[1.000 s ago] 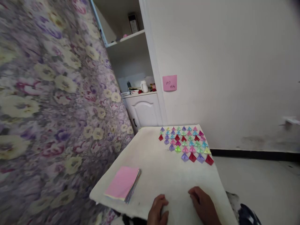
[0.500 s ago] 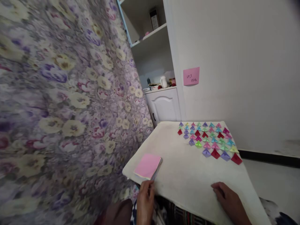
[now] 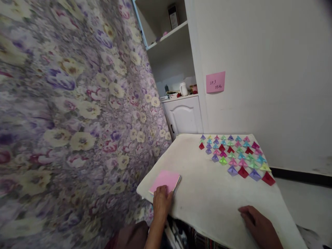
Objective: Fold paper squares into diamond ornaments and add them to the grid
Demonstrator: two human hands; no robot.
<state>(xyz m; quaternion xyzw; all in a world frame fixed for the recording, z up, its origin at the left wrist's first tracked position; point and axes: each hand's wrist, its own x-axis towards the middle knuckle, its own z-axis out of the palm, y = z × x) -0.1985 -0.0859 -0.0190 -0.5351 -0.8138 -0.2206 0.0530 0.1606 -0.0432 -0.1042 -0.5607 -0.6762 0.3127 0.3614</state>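
A pink stack of square paper sheets (image 3: pixel 166 178) lies near the left front edge of the white-covered table (image 3: pixel 199 193). My left hand (image 3: pixel 162 200) reaches over the stack's near edge, fingertips resting on the top sheet and fingers extended, not closed round it. At the right front, my right hand (image 3: pixel 255 221) rests on the table, loosely curled with a gap between thumb and fingers; nothing shows in it. Rows of small folded paper pieces (image 3: pixel 243 172) in many colours cover the far right part of the table.
A flowered curtain (image 3: pixel 85 114) hangs along the left. Behind the table stand a white cabinet (image 3: pixel 185 116) and open shelves with a white jug (image 3: pixel 183 89). On the wall is a pink note (image 3: pixel 215 82) with handwriting.
My left hand has moved up and forward from the table's front edge onto the pink paper stack. My right hand stays at the right front. The view has shifted slightly.
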